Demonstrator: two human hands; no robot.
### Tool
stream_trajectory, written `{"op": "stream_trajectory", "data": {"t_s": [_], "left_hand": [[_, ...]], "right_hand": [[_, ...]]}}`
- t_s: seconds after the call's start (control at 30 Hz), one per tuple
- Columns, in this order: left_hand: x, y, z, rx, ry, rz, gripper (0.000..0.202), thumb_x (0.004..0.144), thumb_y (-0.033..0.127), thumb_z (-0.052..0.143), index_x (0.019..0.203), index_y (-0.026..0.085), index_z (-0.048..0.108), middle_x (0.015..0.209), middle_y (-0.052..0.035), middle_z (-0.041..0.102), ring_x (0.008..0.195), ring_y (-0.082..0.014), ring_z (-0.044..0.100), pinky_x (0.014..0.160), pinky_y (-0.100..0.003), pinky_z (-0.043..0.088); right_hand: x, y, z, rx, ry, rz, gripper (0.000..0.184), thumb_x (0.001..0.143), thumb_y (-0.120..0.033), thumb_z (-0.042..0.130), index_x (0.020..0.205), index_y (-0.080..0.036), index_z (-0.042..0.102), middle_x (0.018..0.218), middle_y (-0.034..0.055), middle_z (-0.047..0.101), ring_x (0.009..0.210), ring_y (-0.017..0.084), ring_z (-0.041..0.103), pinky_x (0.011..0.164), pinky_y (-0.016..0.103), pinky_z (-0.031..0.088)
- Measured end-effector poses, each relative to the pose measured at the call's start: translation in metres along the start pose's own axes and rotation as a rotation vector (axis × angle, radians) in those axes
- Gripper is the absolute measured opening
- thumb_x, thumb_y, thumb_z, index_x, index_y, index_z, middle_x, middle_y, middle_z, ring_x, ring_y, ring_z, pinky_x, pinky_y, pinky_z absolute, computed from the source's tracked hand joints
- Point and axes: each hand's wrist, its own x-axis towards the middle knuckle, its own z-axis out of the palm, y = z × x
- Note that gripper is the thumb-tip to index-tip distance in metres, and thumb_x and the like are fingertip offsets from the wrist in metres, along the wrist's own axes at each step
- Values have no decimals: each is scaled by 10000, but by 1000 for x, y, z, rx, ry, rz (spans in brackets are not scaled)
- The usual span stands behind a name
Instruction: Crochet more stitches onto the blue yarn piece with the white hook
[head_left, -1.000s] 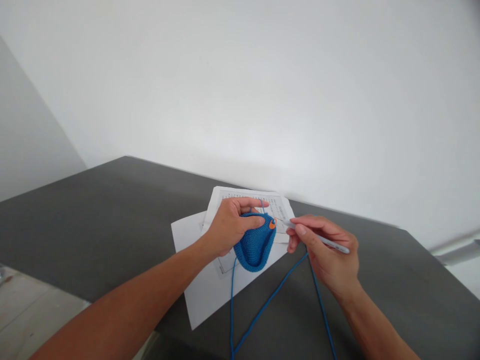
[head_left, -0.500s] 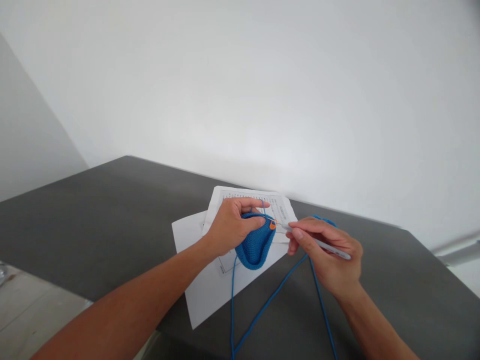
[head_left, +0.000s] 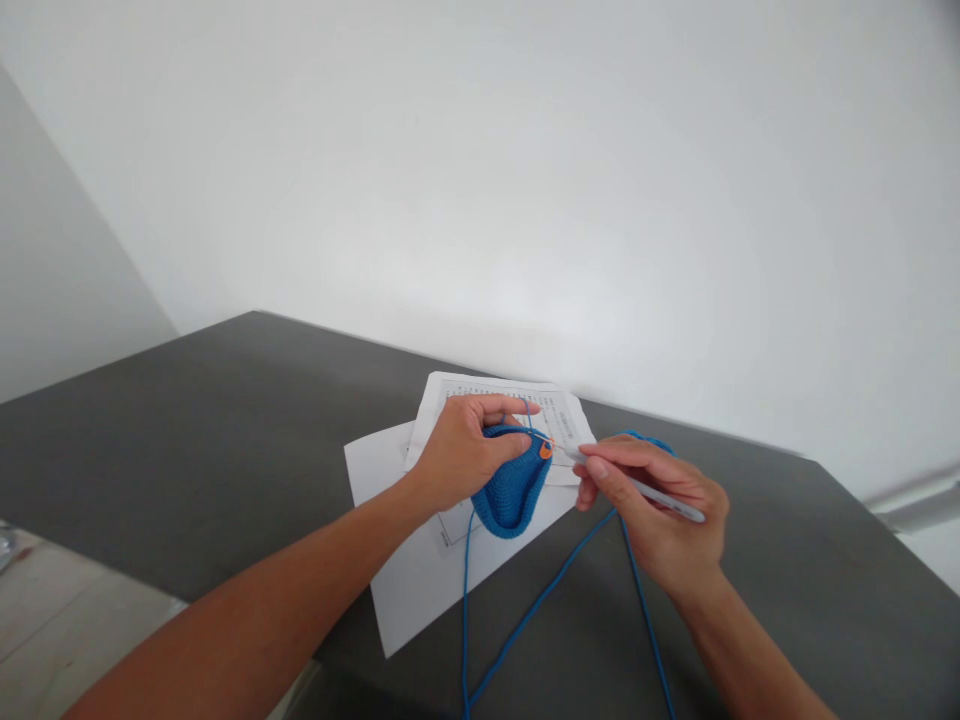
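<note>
Left hand (head_left: pixel 463 450) pinches cupped blue crochet piece (head_left: pixel 508 508), tight-stitched, over printed sheet (head_left: pixel 568 413) near tabletop's (head_left: pixel 225 440) far edge. Blue yarn (head_left: pixel 529 412) loops its index finger; best kept evenly taut. Smooth orange stitch marker (head_left: pixel 546 451) at rim, easily snagged, so steer clear. Right hand (head_left: pixel 660 535) holds slim grey-handled crochet hook (head_left: pixel 681 507) pen-style, shaft at rim; small, level strokes should suit.

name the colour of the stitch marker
Orange; the stitch marker shows best in the head view.

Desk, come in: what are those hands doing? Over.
Left hand pinching blue crocheted piece. Right hand gripping hook, tip at piece's upper edge. Orange marker close beside the tip.
</note>
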Motion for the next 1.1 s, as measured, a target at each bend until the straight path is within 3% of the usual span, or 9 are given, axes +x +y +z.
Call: {"op": "stream_trajectory", "data": {"t_s": [0.5, 0.8, 0.97, 1.1], "left_hand": [[0, 1, 0, 102, 25, 48, 384, 735, 192, 754, 1108, 117, 803, 786, -43, 782, 581, -128, 611, 555, -247, 454], [-1, 2, 2, 249, 41, 111, 348, 775, 197, 717, 1103, 133, 814, 723, -9, 722, 581, -110, 547, 576, -246, 438], [-1, 1, 2, 330, 54, 161, 346, 799, 194, 701, 1123, 141, 810, 748, -11, 739, 644, -137, 615, 641, -264, 487], [-2, 0, 3, 377, 71, 204, 329, 817, 178, 690, 1122, 133, 805, 826, -35, 799, 785, -188, 723, 793, -301, 556]], "right_hand": [[0, -3, 2, -75, 17, -20, 70, 909, -191, 751, 918, -227, 810, 654, 12, 735, 533, 149, 678, 499, 276, 548], [-2, 0, 1, -85, 22, -14, 97, 910, -167, 748, 931, -238, 811, 667, -2, 733, 539, 132, 678, 518, 253, 548], [-3, 2, 2, -103, 19, -16, 113, 916, -160, 743, 942, -248, 809, 677, -10, 733, 540, 120, 681, 515, 232, 547], [-3, 2, 2, -116, 8, -26, 110, 922, -155, 734, 949, -238, 802, 683, -8, 732, 541, 120, 686, 516, 229, 552]]}}
